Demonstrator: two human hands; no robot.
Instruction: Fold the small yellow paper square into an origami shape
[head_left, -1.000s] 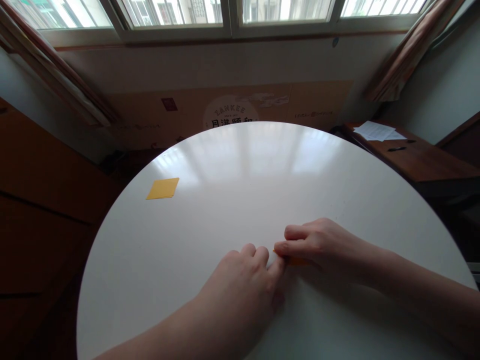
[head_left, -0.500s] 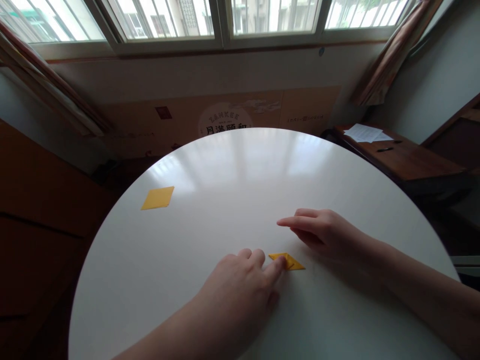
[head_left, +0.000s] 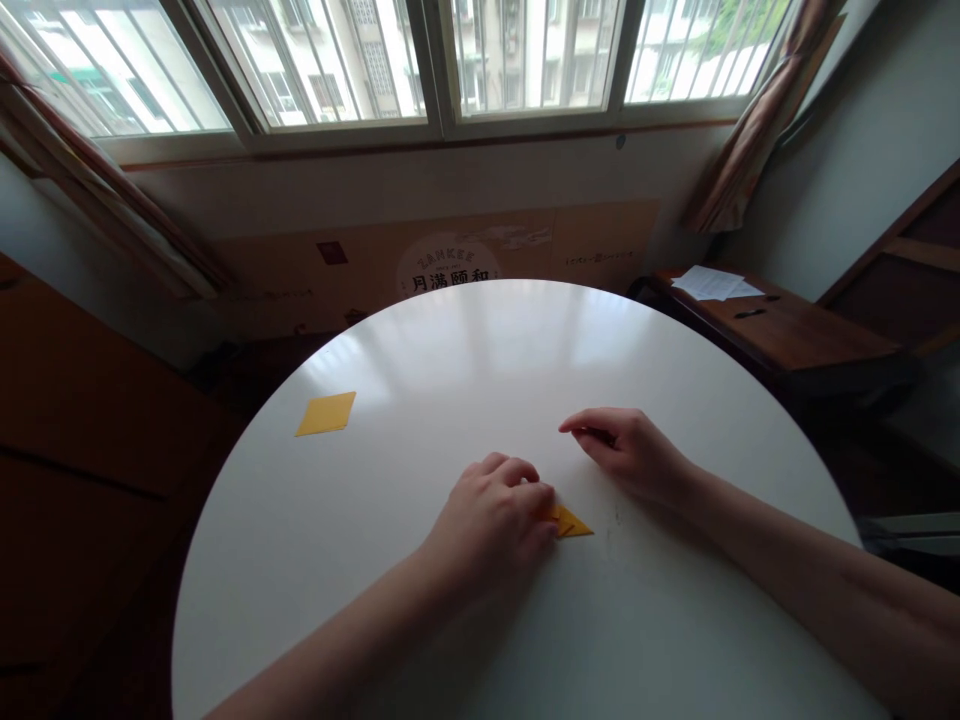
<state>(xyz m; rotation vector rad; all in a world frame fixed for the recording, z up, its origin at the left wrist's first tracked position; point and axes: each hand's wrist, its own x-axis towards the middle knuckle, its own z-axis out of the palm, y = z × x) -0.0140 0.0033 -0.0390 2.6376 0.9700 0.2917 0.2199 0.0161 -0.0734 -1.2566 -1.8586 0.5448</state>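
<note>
My left hand rests on the white round table, its thumb and forefinger closed on a small folded piece of yellow paper. The pointed right end of this paper sticks out past my fingertips; its left part is hidden under them. To the right and a little farther off, my right hand is held apart from the paper. Its fingers are curled toward the thumb, with nothing seen in them. A second yellow paper, flat and four-sided, lies at the left of the table.
A wooden desk with white sheets of paper stands beyond the table on the right. Behind the table is a printed tan board below barred windows. A brown wooden panel is at the left.
My left forefinger pressed on the folded paper before; now thumb and finger pinch its left end. My right forefinger, stretched out earlier, has bent in toward the thumb. The camera view has tilted up.
</note>
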